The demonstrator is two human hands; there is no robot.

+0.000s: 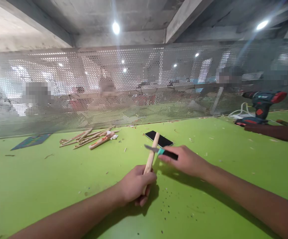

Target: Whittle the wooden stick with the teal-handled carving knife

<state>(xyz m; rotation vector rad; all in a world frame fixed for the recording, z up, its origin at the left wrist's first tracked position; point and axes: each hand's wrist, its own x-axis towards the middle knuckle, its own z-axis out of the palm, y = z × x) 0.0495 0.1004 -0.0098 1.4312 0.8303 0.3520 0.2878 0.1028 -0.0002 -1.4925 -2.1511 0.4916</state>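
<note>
A pale wooden stick stands tilted in my left hand, whose fingers wrap round its lower end. My right hand grips a knife with a black and teal handle. The knife's blade lies across the upper part of the stick, pointing left. Behind the stick, a dark phone lies flat on the green table.
Thin sticks and a thicker piece lie in a pile at the back left, near a patterned flat sheet. A cordless drill and a dark red block are at the right. A perforated metal screen borders the table's back; shavings are scattered about.
</note>
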